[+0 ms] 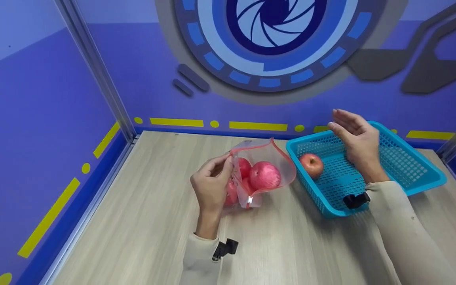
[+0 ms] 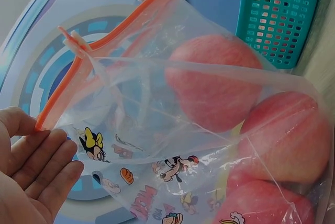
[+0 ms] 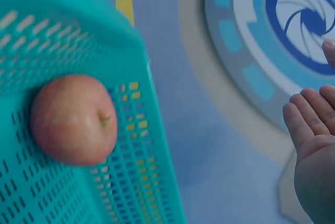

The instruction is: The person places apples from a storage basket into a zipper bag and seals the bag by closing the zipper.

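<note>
My left hand (image 1: 211, 183) pinches the orange-red rim of a clear zip bag (image 2: 141, 109) between thumb and fingers. Cartoon prints cover the bag's side, and its mouth gapes open with the slider at one corner. Several red apples (image 1: 265, 175) sit inside it, seen through the plastic in the left wrist view. Above the turquoise basket (image 1: 414, 158), my right hand (image 1: 361, 143) is raised with fingers extended and nothing in its grasp. One apple (image 3: 76, 120) lies in the basket, against its left wall, apart from the right hand.
The bag and basket stand side by side on a wood-grain table (image 1: 145, 221). Behind them rises a blue printed wall (image 1: 133, 75), with another panel on the left. A metal corner post (image 1: 97, 71) stands where the panels meet.
</note>
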Tool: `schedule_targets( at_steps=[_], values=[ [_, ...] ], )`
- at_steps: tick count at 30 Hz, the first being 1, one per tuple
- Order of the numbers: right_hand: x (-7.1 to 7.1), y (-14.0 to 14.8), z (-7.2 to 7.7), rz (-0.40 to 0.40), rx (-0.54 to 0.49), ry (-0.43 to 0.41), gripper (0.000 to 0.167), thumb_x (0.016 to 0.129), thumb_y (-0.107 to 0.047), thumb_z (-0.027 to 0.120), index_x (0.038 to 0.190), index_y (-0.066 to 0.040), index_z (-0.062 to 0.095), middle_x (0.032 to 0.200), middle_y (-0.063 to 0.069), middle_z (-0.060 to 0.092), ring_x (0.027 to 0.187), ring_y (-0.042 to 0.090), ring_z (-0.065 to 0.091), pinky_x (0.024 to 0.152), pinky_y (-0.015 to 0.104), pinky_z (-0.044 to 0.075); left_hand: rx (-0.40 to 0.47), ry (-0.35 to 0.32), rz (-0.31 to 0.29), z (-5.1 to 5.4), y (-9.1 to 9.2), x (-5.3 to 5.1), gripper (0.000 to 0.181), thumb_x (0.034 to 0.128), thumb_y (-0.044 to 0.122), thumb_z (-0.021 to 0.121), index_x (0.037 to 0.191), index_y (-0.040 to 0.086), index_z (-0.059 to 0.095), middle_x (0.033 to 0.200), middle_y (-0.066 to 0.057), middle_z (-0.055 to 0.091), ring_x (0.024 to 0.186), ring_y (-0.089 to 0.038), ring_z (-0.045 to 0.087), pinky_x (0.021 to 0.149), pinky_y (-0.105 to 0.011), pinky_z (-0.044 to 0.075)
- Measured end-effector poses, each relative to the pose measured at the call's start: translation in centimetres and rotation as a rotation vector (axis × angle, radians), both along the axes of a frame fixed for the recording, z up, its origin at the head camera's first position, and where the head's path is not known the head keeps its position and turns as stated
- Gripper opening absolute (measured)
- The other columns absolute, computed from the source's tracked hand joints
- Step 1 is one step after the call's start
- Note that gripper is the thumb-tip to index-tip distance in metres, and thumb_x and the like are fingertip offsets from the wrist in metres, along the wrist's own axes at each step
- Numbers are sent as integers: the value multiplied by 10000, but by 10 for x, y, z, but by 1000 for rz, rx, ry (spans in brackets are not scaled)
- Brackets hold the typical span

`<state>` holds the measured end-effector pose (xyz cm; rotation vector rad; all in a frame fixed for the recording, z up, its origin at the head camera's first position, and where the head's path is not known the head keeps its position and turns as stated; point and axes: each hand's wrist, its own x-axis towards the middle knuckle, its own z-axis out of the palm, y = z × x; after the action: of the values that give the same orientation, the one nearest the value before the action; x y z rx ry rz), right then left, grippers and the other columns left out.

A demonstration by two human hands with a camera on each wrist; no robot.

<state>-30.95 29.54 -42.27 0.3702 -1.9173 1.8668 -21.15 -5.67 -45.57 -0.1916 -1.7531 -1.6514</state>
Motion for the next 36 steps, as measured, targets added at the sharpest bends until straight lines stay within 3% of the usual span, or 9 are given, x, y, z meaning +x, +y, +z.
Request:
schedule_targets(
  at_steps=[3,5,7,10,12,15,24,32,36],
  values=[
    [-3,9,-6,-39,24,-28,479,966,-104,797,1410,5,654,1405,144,676,1209,122,681,728,127,546,1,-2,1,0,0,0,145,946,104,823,1076,41,837,1016,-13,804,879,-171,760,821,-342,638],
    [-4,17,-10,-45,16,-62,501,967,-132,801,1430,-19,646,1413,119,676,909,50,716,494,147,433,-2,-3,-1,0,0,0,148,948,108,822,1079,41,836,1020,-13,804,883,-169,762,825,-342,637],
    [-5,24,-14,-79,45,-81,517,968,-173,806,1443,-48,643,1416,82,678,882,8,700,489,171,426,-4,-5,-3,-1,0,0,149,951,111,820,1082,41,835,1021,-12,804,883,-167,761,827,-342,637],
    [-8,35,-20,-91,22,-104,541,963,-171,812,1457,-48,630,1435,91,665,939,68,717,731,169,563,-2,-6,-4,-1,-1,0,149,951,109,819,1082,40,835,1020,-13,803,883,-167,761,829,-342,636],
    [-10,42,-23,-127,35,-107,552,956,-177,822,1456,-46,631,1436,92,665,1245,119,657,983,167,511,0,-7,-2,-1,-1,0,149,949,108,821,1082,42,836,1018,-11,803,882,-168,761,827,-340,636],
    [-13,53,-26,-138,-33,-131,569,939,-165,840,1452,-35,630,1431,102,665,1292,173,633,993,171,507,0,-1,-3,-1,0,-1,153,946,101,823,1084,37,834,1017,-16,803,880,-173,763,827,-344,637],
    [-22,72,-31,-187,-205,-207,608,926,-155,852,1466,-21,606,1455,116,633,1285,148,611,988,162,508,-2,-8,2,-1,-1,-1,149,955,124,817,1076,39,836,997,-12,803,861,-170,760,818,-346,639],
    [-17,78,-33,-255,-171,-367,680,926,-244,856,1522,-100,563,1551,96,555,1344,147,542,1071,176,457,-9,5,4,-2,-1,-1,151,950,103,818,1079,25,832,1000,-27,804,857,-178,763,813,-346,640],
    [-16,79,-32,-252,-151,-389,736,935,-255,846,1566,-87,507,1586,99,515,1378,162,502,1101,186,434,-13,12,9,-2,-1,-2,149,948,100,820,1077,27,833,992,-23,804,843,-178,763,808,-346,641]
  ],
)
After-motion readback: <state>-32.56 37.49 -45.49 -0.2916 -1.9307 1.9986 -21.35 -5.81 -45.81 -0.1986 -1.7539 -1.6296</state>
